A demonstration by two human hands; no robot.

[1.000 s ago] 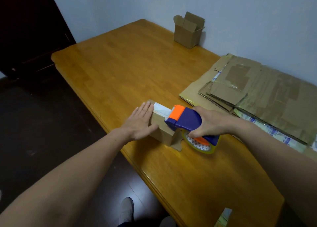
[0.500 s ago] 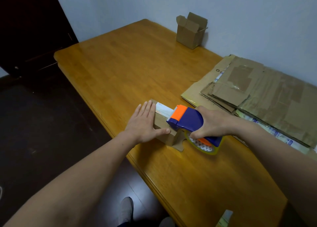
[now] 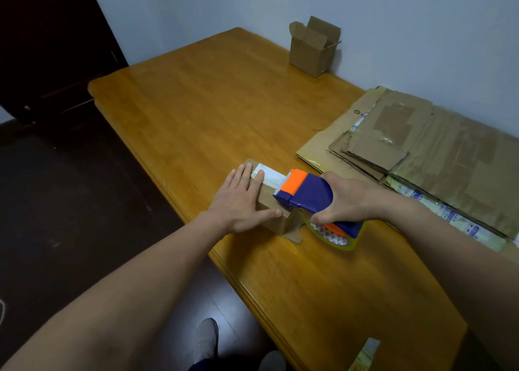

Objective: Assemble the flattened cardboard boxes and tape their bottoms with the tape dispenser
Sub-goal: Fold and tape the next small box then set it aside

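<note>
A small brown cardboard box lies near the table's left edge with a pale strip of tape along its top. My left hand lies flat on the box with straight fingers and the thumb along its near edge. My right hand grips a blue and orange tape dispenser whose orange head sits on the box top. The tape roll hangs below my right hand, beside the box.
A stack of flattened cardboard boxes covers the table's right side. An assembled small box with open flaps stands at the far edge by the wall. The wooden table has a dark floor to its left. My shoes show below.
The dispenser has slid slightly toward me along the box top, leaving more tape showing behind it. My left hand stays pressed on the box.
</note>
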